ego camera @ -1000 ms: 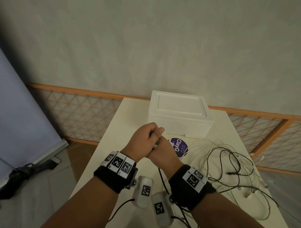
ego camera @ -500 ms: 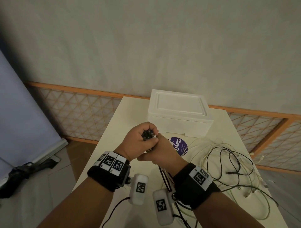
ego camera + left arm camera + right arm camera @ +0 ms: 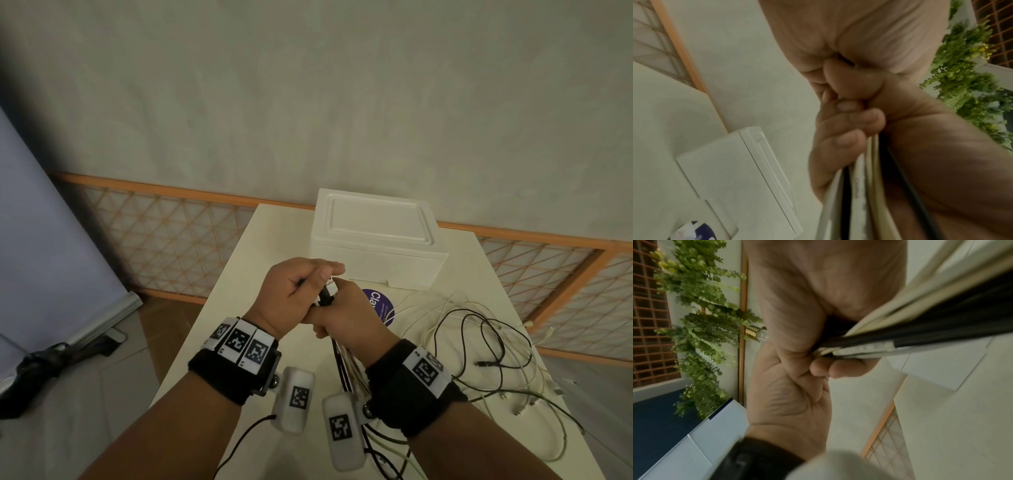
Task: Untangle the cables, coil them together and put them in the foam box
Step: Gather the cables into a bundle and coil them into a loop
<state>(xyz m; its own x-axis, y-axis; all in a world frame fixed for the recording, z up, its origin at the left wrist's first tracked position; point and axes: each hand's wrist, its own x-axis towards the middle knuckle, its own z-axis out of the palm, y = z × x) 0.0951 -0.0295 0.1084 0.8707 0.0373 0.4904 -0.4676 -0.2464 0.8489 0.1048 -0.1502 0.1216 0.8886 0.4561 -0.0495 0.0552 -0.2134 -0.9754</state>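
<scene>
Both hands meet above the table in front of the closed white foam box (image 3: 373, 240). My left hand (image 3: 308, 287) grips the plug ends of a bundle of black and white cables (image 3: 327, 291). My right hand (image 3: 349, 318) is curled round the same bundle just below, and the strands (image 3: 346, 370) hang down toward my wrists. In the left wrist view, fingers (image 3: 840, 128) wrap the cables (image 3: 859, 194). The right wrist view shows the bundle (image 3: 920, 324) running out of my palm. The rest of the cables (image 3: 479, 342) lies tangled on the table to the right.
A round purple sticker (image 3: 380, 305) lies on the cream table (image 3: 267, 260) in front of the box. An orange lattice fence (image 3: 171, 240) runs behind the table. The table's left edge is close to my left arm. Loose cable ends (image 3: 524, 404) trail near the right edge.
My left hand has shifted its grip on the plug ends, with the thumb now lying over them. Both hands stay pressed together in front of the box.
</scene>
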